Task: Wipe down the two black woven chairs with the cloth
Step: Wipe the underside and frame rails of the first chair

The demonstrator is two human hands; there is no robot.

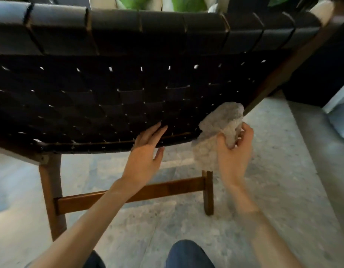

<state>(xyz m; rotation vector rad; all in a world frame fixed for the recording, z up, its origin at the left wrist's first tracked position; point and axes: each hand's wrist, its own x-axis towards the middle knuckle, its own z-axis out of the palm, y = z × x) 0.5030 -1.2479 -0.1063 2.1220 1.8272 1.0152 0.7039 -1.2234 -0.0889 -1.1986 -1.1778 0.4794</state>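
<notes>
— How many chairs are in view?
— One black woven chair (109,97). Its panel runs left to right across the view, on two wooden legs (51,190) joined by one crossbar (128,194).
— And hands?
— Two. The left hand (146,151) lies flat on the weave's lower edge, fingers straight, holding nothing.
— The cloth?
— One grey cloth (219,124), bunched at the panel's lower right corner, its length slanting up to the right. The right hand (234,151) grips it with curled fingers.

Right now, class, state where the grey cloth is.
In the head view the cloth is right of centre, bunched in the right hand at the lower right corner of the black woven chair, just right of the left hand.
</notes>
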